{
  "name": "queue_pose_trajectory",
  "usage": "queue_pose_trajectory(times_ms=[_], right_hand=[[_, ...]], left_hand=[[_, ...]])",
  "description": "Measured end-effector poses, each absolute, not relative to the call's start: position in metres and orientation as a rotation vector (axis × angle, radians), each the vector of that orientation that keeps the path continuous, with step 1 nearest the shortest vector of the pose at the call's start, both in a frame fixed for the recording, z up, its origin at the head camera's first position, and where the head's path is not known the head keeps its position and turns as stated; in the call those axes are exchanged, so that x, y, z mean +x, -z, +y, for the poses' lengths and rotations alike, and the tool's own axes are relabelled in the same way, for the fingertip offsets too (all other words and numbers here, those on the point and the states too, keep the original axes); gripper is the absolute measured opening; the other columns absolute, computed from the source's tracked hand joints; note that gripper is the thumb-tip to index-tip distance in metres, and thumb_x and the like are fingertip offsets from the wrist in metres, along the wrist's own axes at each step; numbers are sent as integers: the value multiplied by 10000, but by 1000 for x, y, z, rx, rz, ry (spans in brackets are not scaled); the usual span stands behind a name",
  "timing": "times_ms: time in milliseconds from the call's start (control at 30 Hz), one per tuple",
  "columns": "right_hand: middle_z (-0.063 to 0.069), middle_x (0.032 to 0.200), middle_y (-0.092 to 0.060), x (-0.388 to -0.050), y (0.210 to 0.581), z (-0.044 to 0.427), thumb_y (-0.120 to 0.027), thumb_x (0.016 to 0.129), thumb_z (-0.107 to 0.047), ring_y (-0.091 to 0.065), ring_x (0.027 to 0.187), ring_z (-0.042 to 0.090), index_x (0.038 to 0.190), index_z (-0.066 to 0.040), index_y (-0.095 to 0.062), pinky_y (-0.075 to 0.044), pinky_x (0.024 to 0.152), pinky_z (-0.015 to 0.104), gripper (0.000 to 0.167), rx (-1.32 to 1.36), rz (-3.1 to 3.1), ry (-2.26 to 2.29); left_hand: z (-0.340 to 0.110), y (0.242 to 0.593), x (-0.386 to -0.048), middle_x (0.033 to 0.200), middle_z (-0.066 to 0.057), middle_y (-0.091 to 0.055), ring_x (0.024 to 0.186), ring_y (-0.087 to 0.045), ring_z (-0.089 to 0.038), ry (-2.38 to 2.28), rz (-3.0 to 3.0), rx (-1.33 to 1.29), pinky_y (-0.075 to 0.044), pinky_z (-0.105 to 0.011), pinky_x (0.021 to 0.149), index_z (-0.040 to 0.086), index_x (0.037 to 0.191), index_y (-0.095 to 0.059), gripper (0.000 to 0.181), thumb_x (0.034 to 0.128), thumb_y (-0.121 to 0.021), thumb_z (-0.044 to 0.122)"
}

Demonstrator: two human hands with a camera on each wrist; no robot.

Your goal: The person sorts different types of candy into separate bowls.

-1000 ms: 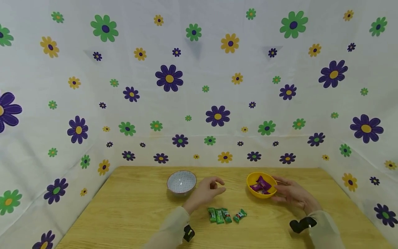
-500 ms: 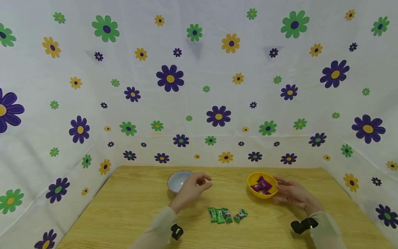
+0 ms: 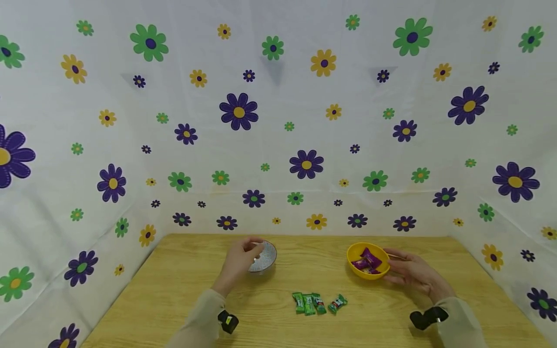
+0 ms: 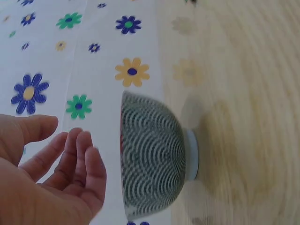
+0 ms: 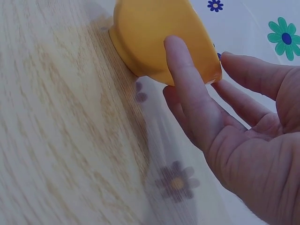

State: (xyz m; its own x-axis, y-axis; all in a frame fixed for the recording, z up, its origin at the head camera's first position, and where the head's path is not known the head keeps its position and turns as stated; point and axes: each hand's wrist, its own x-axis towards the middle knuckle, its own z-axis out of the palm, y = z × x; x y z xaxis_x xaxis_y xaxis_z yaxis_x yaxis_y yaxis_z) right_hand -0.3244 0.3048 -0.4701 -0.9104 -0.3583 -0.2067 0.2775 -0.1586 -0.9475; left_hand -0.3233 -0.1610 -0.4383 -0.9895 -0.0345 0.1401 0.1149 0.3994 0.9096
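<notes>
My left hand (image 3: 238, 263) is in front of the left part of a patterned bowl (image 3: 266, 258) in the head view, hiding part of it. In the left wrist view its fingers are loosely bent with nothing between them, apart from the bowl's rim. The bowl stands upright; its wave-patterned outside (image 4: 152, 154) shows there. On the right, my right hand (image 3: 415, 273) rests its extended fingers against the side of a yellow bowl (image 5: 154, 33). Several purple-wrapped candies (image 3: 370, 258) lie inside that bowl.
Several green-wrapped candies lie at the middle front: a close group (image 3: 309, 303) and one candy (image 3: 337, 303) a little to the right. The wooden table (image 3: 174, 280) is bounded behind and at the sides by a flower-printed white cloth (image 3: 278, 145).
My left hand has moved left, from right of the patterned bowl across its front to its left part. The right hand stays at the yellow bowl. The candies have not moved.
</notes>
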Motion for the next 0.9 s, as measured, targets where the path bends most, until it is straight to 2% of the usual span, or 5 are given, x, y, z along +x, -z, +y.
queue_pose_trajectory(times_ms=[167, 300, 500, 633, 900], right_hand=[[22, 1262, -590, -324, 469, 304, -556, 998, -108, -642, 1130, 229, 1553, 12, -123, -525, 952, 422, 714, -79, 1741, 2089], [164, 1406, -488, -326, 466, 302, -538, 1008, -115, -629, 1147, 240, 1552, 12, -128, -526, 952, 420, 693, -82, 1831, 2046], [285, 1558, -245, -327, 465, 299, -524, 1017, -135, -613, 1166, 220, 1551, 6, -156, -526, 959, 415, 664, -82, 1934, 1996], [276, 1563, -244, -326, 466, 299, -523, 1018, -137, -608, 1178, 219, 1552, 6, -147, -518, 970, 417, 669, -70, 1924, 2012], [184, 1535, -369, -323, 468, 298, -564, 1003, -183, -633, 1119, 164, 1548, 1, -178, -538, 949, 362, 693, -44, 1954, 2037]], left_hand=[[-185, 436, -331, 1034, -116, -639, 917, -569, -219, 1603, -2443, 100, -468, -254, 709, 72, 1194, -667, 270, 959, -620, 196], [-201, 439, -334, 1145, -157, -604, 994, -531, -250, 1604, -2430, 200, -445, -243, 732, 47, 1287, -605, 350, 976, -592, 206], [-219, 450, -331, 1341, -227, -510, 1155, -507, -331, 1794, -2464, 184, -528, -401, 880, 26, 1418, -464, 441, 1021, -518, 212], [-225, 456, -328, 1419, -265, -461, 1192, -527, -384, 1926, -2506, 144, -552, -472, 903, 41, 1470, -397, 475, 1037, -485, 217], [-235, 474, -333, 1450, -248, -450, 1257, -533, -394, 2190, -2473, 156, -565, -446, 892, 78, 1502, -358, 511, 1037, -490, 245]])
